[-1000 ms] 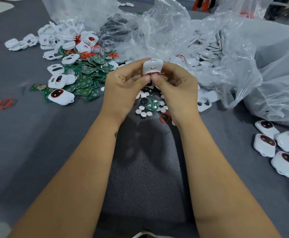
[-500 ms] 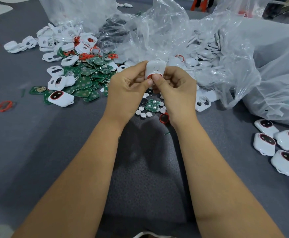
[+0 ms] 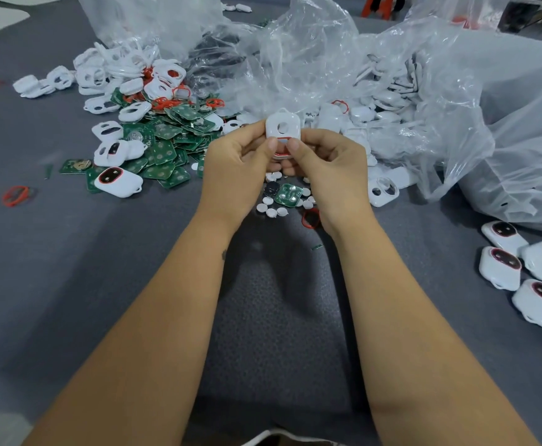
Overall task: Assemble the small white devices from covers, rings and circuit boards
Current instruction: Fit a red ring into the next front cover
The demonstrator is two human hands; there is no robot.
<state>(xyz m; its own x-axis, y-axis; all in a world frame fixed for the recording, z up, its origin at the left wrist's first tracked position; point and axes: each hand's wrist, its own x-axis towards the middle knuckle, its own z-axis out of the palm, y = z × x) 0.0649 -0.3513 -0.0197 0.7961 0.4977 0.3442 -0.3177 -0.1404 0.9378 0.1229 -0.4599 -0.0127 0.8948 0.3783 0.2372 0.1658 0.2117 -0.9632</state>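
Since the frame a second ago, the white cover (image 3: pixel 283 127) has been turned so its flat face with a round hole now points at the camera, and both thumbs have slid onto its lower part, where a red ring (image 3: pixel 281 154) shows along the bottom edge. The left hand (image 3: pixel 237 165) and right hand (image 3: pixel 330 165) each pinch the cover between thumb and curled fingers, thumbs side by side, holding it above the grey textured mat (image 3: pixel 70 252) at about 12 o'clock from the wrists. No writing or brand can be read on any part.

Directly below the hands lie a green circuit board (image 3: pixel 290 195) with pale round pads, a dark round piece (image 3: pixel 271 188) beside it, small white discs (image 3: pixel 271 211) and a loose red ring (image 3: pixel 310 217). At 10 o'clock sits a heap of green boards (image 3: pixel 166 146) mixed with glossy white covers (image 3: pixel 102 78). An assembled white device (image 3: pixel 119 181) with a dark oval window rimmed in red lies at 9 o'clock; more finished devices (image 3: pixel 501 268) cluster at 3 o'clock. Crinkled clear plastic bags (image 3: pixel 440 91) spread across 12 to 2 o'clock.
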